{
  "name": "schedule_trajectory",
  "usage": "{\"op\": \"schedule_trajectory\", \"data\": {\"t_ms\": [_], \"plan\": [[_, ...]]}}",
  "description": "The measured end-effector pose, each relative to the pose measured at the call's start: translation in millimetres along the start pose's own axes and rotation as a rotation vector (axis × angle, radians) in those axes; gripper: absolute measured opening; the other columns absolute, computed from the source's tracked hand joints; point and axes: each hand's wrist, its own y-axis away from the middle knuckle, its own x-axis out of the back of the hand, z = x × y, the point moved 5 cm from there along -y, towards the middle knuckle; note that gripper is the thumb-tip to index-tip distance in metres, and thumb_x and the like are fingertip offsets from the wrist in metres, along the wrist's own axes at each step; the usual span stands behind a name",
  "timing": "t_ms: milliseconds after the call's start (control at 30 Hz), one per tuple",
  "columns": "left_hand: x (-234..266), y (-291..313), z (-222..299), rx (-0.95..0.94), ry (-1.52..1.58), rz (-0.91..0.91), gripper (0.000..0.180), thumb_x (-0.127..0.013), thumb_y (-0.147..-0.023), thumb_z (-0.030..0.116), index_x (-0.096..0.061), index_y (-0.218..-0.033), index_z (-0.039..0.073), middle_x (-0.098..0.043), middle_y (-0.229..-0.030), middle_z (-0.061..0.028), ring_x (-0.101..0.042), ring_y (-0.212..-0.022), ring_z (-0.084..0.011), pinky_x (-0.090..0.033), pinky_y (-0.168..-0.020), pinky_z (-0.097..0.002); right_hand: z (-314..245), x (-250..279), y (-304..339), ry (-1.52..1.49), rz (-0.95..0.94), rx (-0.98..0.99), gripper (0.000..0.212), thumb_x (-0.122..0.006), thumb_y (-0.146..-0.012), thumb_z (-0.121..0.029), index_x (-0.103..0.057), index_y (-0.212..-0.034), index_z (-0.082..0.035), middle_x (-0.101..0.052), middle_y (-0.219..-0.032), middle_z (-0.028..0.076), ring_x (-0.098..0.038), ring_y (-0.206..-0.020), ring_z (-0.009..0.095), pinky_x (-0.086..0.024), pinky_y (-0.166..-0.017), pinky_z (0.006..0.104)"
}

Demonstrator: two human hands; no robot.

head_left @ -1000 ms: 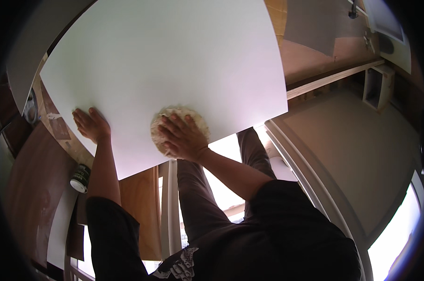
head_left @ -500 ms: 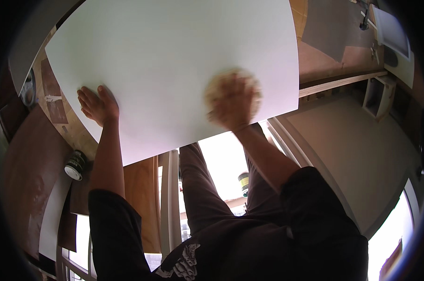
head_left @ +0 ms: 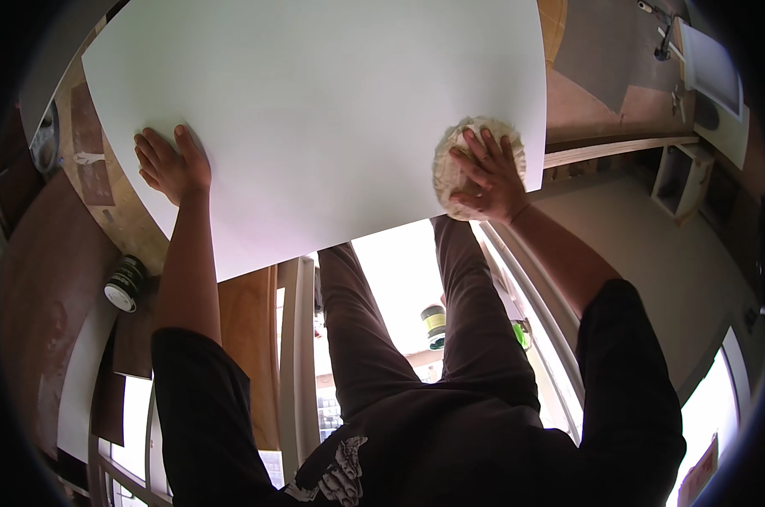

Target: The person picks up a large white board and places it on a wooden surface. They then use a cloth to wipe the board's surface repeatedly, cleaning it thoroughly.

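A large smooth white sheet (head_left: 315, 135) lies before me, its near edge crossing above my legs. My left hand (head_left: 173, 164) rests open on the left part of the sheet, its fingers stretched away from me. At the sheet's near right corner is a round, cream, fluffy pad (head_left: 447, 173), wrinkled around its edge. My right hand (head_left: 494, 179) holds the pad against the sheet, its fingers spread over the top. The pad's underside is hidden.
A wooden workbench (head_left: 133, 224) shows past the sheet's left edge. A dark can (head_left: 125, 284) stands at the left, and another can (head_left: 434, 326) shows between my legs. To the right are a wooden rail (head_left: 619, 149) and a small open box (head_left: 681, 180).
My right hand has slid the pad rightward across the sheet, from right of the middle to the near right corner. My left hand keeps its place on the sheet.
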Motion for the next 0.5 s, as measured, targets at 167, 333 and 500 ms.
{"op": "schedule_trajectory", "data": {"t_ms": [167,333,500], "plan": [[0,-1,-2,-0.008,0.016,0.001,0.083,-0.034,-0.099,0.063,-0.024,-0.16,0.008,-0.018,-0.168,-0.0112,-0.014,-0.156,-0.0249,-0.007,-0.126,-0.0488,-63,-16,-28,-0.036,-0.06,0.043,0.082,-0.065,-0.086,-0.062,-0.036,-0.156,-0.033,-0.016,-0.169,0.004,-0.014,-0.155,0.035,-0.011,-0.121,0.0656],[1,-3,3,-0.021,0.023,0.017,0.085,-0.035,-0.098,0.065,-0.023,-0.16,0.008,-0.019,-0.168,-0.0117,-0.014,-0.156,-0.0248,-0.007,-0.126,-0.0488,-5,11,-3,0.011,-0.067,-0.011,0.083,-0.071,-0.084,-0.053,-0.035,-0.157,-0.032,-0.017,-0.169,0.007,-0.015,-0.155,0.039,-0.01,-0.12,0.0662],[-1,-2,1,-0.009,0.005,0.01,0.087,-0.035,-0.097,0.067,-0.023,-0.16,0.008,-0.019,-0.168,-0.0121,-0.014,-0.156,-0.0251,-0.008,-0.126,-0.0489,-71,-13,-31,-0.028,-0.06,-0.013,0.082,-0.071,-0.085,-0.054,-0.036,-0.156,-0.032,-0.016,-0.169,0.009,-0.015,-0.154,0.041,-0.011,-0.119,0.0681]]}}
